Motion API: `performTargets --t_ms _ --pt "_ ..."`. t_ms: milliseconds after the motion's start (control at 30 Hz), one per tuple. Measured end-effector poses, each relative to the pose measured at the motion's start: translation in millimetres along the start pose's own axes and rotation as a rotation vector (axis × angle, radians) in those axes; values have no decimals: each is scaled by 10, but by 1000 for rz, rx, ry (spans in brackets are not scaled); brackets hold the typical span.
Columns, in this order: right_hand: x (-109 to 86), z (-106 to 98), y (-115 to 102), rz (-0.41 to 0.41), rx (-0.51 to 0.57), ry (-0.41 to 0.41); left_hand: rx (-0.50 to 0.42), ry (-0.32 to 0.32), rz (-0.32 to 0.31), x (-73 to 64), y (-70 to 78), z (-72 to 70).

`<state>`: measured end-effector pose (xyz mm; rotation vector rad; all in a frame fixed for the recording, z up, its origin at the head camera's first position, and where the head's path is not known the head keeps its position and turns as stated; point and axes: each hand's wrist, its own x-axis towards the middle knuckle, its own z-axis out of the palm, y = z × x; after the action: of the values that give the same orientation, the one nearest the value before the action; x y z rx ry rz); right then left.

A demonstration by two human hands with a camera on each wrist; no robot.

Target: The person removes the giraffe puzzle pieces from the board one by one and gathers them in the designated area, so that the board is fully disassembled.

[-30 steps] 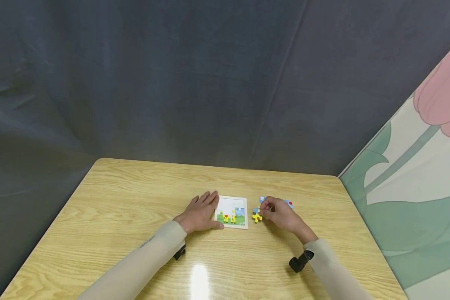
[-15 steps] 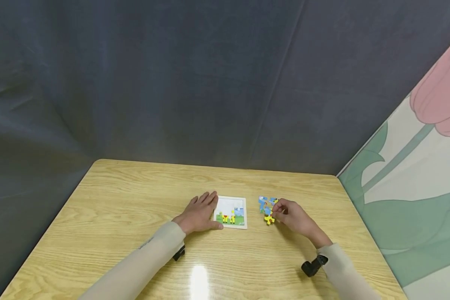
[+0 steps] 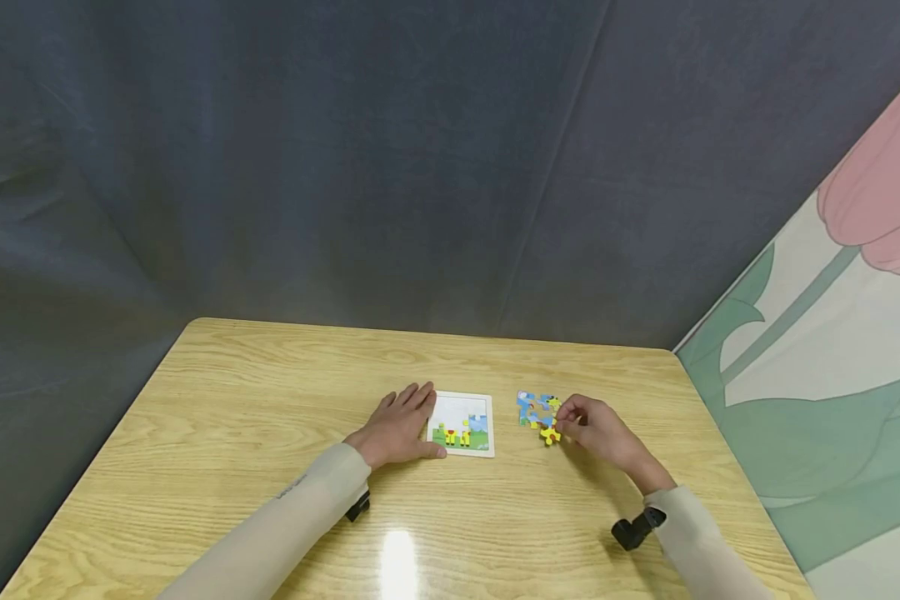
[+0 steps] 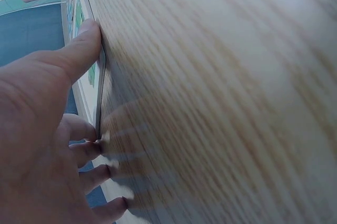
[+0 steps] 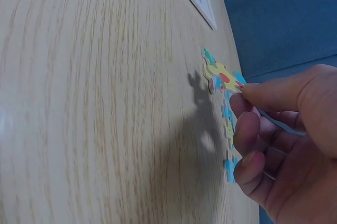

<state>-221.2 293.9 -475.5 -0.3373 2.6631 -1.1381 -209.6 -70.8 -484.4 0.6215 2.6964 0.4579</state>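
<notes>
A white-framed jigsaw tray (image 3: 491,404) lies on the table, with fitted pieces showing yellow giraffe legs and green grass along its bottom and right. My left hand (image 3: 397,429) rests with straight, spread fingers at the tray's left edge, the thumb at its lower corner. To the right of the tray, my right hand (image 3: 600,429) pinches a yellow puzzle piece (image 5: 224,76) with a red spot between thumb and index finger. In the right wrist view it is held tilted, casting a shadow on the wood. Several loose puzzle pieces (image 3: 527,407), mostly blue, lie beside it; the fingers partly hide them.
The wooden table (image 3: 285,367) ends at the back against a dark curtain (image 3: 345,167). At the right hangs a cloth (image 3: 817,417) with a flower print. Black wrist cameras (image 3: 637,529) sit at the cuffs.
My right hand has moved to the right with the yellow puzzle piece pinched, uncovering more of the loose pieces. The left hand and the tray have stayed in place.
</notes>
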Motion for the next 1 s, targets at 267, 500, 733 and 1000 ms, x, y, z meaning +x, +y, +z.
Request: performTargets --t_ms 267,500,733,1000 --pt "9 14 53 39 -15 -2 -8 -1 1 -8 1 -7" --pt "38 21 76 45 -64 8 -10 -3 2 -8 7 -11" --pt "53 14 58 30 -114 22 -19 -2 0 -14 13 -24" --pt "97 16 80 -1 -222 56 -6 -7 1 -16 14 -28"
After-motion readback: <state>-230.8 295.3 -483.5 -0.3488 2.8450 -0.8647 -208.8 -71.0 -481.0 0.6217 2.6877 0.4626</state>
